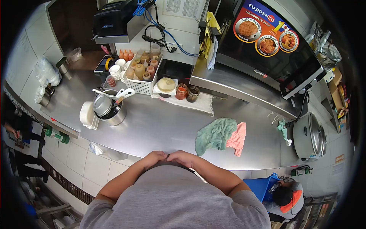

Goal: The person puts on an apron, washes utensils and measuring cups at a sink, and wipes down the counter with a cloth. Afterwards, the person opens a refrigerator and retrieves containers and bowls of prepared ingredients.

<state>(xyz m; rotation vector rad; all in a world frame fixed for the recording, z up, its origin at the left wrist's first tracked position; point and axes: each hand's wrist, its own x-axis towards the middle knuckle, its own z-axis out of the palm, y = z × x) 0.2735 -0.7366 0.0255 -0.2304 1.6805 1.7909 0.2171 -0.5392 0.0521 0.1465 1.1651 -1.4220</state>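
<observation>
My left hand (154, 159) and my right hand (180, 158) meet at my waist, just in front of the steel counter's (160, 133) near edge. Both have their fingers curled in and pressed together. A small dark bit shows between them, too little to name. To the right on the counter lie a crumpled green cloth (216, 135) and a pink cloth (238, 138), partly overlapping. Left of my hands stands a metal pot (116, 117) full of utensils and small pans, beside white plastic containers (88, 114).
A white basket (139, 87) of sauce bottles stands at the back, near two jars (187, 93) on a white towel (204, 105). A microwave (267, 49) sits on a raised shelf, a large cooker (308, 135) at far right. Another person (288, 198) crouches by a blue bin (260, 186).
</observation>
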